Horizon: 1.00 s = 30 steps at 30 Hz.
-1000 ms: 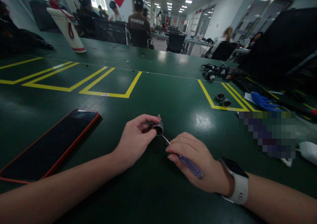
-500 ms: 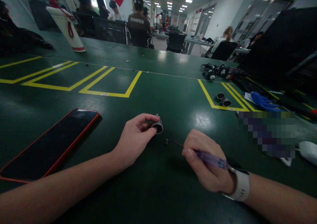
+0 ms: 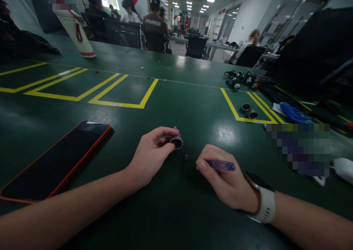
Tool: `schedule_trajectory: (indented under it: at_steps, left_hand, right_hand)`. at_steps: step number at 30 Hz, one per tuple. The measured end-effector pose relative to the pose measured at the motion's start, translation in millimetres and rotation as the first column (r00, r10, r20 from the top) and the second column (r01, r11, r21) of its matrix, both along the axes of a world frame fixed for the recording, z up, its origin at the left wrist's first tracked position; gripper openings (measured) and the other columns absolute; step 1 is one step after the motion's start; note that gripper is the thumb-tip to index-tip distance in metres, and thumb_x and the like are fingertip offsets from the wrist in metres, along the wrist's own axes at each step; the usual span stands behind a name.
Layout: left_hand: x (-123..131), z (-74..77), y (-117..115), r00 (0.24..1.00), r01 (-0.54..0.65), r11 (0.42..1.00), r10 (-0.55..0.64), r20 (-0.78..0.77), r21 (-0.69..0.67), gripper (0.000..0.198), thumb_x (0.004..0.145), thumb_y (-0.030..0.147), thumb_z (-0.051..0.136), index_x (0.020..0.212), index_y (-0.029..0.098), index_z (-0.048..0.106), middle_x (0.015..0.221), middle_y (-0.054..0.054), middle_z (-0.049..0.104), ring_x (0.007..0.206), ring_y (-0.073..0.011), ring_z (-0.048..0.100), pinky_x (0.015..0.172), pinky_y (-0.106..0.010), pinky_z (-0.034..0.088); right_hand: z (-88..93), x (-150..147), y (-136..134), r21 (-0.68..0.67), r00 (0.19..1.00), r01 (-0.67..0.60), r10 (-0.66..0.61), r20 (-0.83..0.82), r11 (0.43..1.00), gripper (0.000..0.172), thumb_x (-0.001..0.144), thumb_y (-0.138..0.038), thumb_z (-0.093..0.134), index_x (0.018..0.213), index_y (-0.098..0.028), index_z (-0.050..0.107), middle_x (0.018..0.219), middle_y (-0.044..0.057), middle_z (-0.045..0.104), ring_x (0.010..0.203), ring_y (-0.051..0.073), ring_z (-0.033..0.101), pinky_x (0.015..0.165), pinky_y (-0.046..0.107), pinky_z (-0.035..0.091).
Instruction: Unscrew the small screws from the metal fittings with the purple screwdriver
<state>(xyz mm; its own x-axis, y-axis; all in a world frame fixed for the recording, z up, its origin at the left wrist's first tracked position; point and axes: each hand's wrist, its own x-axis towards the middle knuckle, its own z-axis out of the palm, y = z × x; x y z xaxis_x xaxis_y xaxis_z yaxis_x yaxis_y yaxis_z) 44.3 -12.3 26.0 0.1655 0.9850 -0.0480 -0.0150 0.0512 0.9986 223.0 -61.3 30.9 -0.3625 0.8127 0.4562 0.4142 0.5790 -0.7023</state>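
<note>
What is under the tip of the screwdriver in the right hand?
The screwdriver, held in the right hand, points its tip at a tiny dark part lying on the green table. Whether they touch is too small to tell.

Readable only: "PUMPKIN" in white letters across the back of a brown shirt (image 3: 153, 23), far behind the tabletop.
</note>
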Motion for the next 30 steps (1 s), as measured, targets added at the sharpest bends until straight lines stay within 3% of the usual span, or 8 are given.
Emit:
schedule_trajectory:
  at_steps: [5,11,14,20,30]
  left_hand:
    - [-1.8,-2.3,0.6,1.0,0.008,1.0,-0.008,-0.021,0.009,0.025,0.071,0.012,0.063,0.095,0.019,0.065,0.109,-0.004,0.068,0.096,-0.0174,0.065,0.087,-0.032,0.052]
    - [-2.0,0.1,0.2,1.0,-0.013,1.0,0.013,-0.011,0.018,0.032,0.071,0.014,0.064,0.103,0.019,0.066,0.101,-0.003,0.071,0.095,-0.017,0.066,0.091,-0.032,0.05]
    - [-1.8,-0.2,0.2,1.0,-0.023,1.0,0.023,0.005,0.008,0.033,0.071,0.015,0.064,0.104,0.018,0.066,0.101,-0.004,0.072,0.095,-0.0178,0.066,0.091,-0.033,0.05]
    - [-0.7,0.5,-0.8,1.0,-0.026,1.0,0.026,-0.001,-0.009,0.036,0.069,0.014,0.065,0.105,0.017,0.066,0.104,-0.006,0.071,0.097,-0.0193,0.066,0.092,-0.035,0.05]
    - [-2.7,0.2,-2.7,0.999,0.004,0.999,-0.002,-0.05,0.039,0.033,0.071,0.014,0.065,0.104,0.017,0.065,0.107,-0.005,0.07,0.097,-0.0179,0.066,0.09,-0.033,0.052]
  right_hand:
    - [2.7,-1.2,-0.8,0.016,0.998,0.05,-0.05,-0.027,0.999,0.028,0.09,-0.019,0.044,0.062,-0.018,0.048,0.056,-0.003,0.042,0.052,0.01,0.043,0.051,0.026,0.034]
    - [-4.0,-0.9,0.0,-0.117,0.983,0.03,-0.05,-0.176,0.993,0.024,0.09,-0.023,0.046,0.069,-0.017,0.054,0.061,-0.002,0.048,0.056,0.01,0.047,0.053,0.025,0.038]
    - [-6.0,0.9,0.1,-0.019,0.968,-0.021,0.015,-0.251,1.0,0.018,0.09,-0.02,0.046,0.075,-0.018,0.057,0.064,0.0,0.053,0.061,0.012,0.051,0.057,0.028,0.041]
    - [-2.8,0.1,-1.1,0.203,0.991,-0.129,0.132,-0.004,0.971,0.012,0.088,-0.017,0.048,0.096,-0.018,0.056,0.081,0.005,0.062,0.077,0.016,0.059,0.071,0.034,0.048]
    - [-3.6,-4.5,-0.1,0.22,0.979,-0.106,0.063,0.194,0.97,0.012,0.089,-0.014,0.049,0.1,-0.016,0.053,0.089,0.007,0.063,0.081,0.017,0.057,0.071,0.033,0.049]
